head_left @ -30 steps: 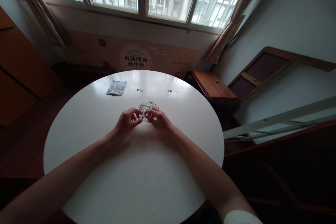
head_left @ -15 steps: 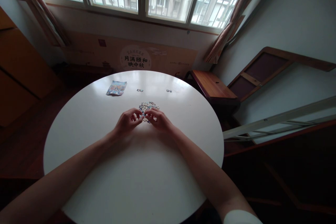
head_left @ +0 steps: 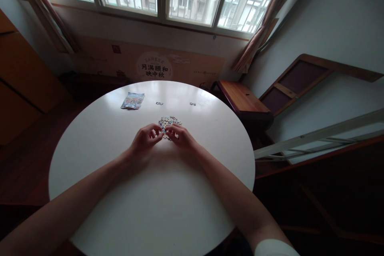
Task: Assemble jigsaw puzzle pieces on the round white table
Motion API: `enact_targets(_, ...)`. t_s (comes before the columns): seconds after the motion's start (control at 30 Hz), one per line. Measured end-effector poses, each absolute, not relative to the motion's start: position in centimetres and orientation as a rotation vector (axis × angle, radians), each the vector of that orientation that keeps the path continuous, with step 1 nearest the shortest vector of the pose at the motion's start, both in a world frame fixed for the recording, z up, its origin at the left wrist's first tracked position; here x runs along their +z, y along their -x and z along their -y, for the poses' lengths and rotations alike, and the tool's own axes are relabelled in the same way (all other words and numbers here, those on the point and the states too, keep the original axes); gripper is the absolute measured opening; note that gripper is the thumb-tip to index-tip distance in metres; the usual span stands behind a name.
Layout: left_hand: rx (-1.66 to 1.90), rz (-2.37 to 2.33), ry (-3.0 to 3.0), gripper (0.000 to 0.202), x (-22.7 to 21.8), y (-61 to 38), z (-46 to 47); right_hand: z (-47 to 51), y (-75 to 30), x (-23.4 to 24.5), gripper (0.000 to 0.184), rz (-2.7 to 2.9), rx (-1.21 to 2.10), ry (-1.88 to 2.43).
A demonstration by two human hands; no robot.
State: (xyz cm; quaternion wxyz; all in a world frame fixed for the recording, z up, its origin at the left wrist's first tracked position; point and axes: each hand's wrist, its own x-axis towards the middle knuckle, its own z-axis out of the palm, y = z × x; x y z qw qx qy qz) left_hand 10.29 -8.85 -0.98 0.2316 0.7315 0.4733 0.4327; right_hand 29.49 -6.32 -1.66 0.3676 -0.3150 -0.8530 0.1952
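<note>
A pile of small jigsaw puzzle pieces (head_left: 170, 120) lies on the round white table (head_left: 150, 200), partly hidden behind my fingers. Over its near left edge, my left hand (head_left: 147, 135) pinches a small bluish puzzle piece (head_left: 164, 131) between thumb and fingertips. My right hand (head_left: 181, 136) meets it from the other side, its fingertips closed on a puzzle piece at the same spot. Whether the two hands grip one piece or two touching ones is too small to tell.
Beyond the pile sit two small clusters of pieces, a left cluster (head_left: 159, 103) and a right cluster (head_left: 193, 104). A colourful printed packet (head_left: 132, 101) lies at the far left of the table. A wooden bench (head_left: 241, 96) stands past the table's right edge.
Both hands keep the same pinch over the pile with hardly any motion. The whole view has shifted very slightly.
</note>
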Motion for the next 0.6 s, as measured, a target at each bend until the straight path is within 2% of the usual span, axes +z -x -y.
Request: enact_targets(0.6,1.174,-1.304,-2.020,0.020,-1.07,-10.25,8.82,6.05,-29.54,-2.07,0.021,2.173,0.482,0.820)
